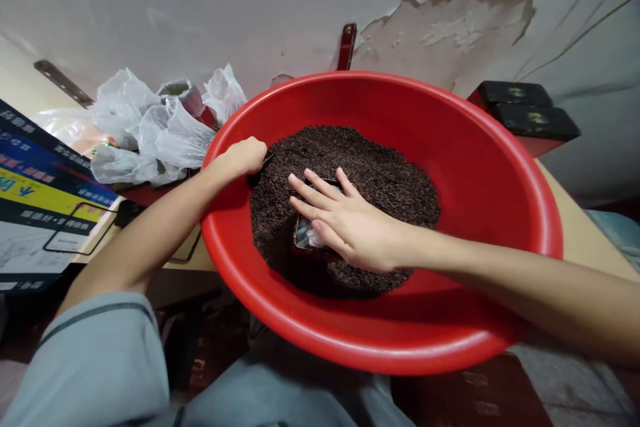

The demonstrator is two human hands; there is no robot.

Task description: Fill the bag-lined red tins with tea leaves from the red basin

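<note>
Red basin (480, 167), left hand (246, 155) curled, right hand (353, 221) spread palm-down

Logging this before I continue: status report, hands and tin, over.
Left hand closed, dark object at its fingers. Right hand spread flat over tin. Tin among dark grains in red tub, partly hidden by right hand.

Rectangular container (303, 233), red basin (480, 180): mostly under right hand (350, 223). Dark object (269, 159), left hand (247, 155): largely hidden. Carton (45, 193), red basin's left: cropped.
</note>
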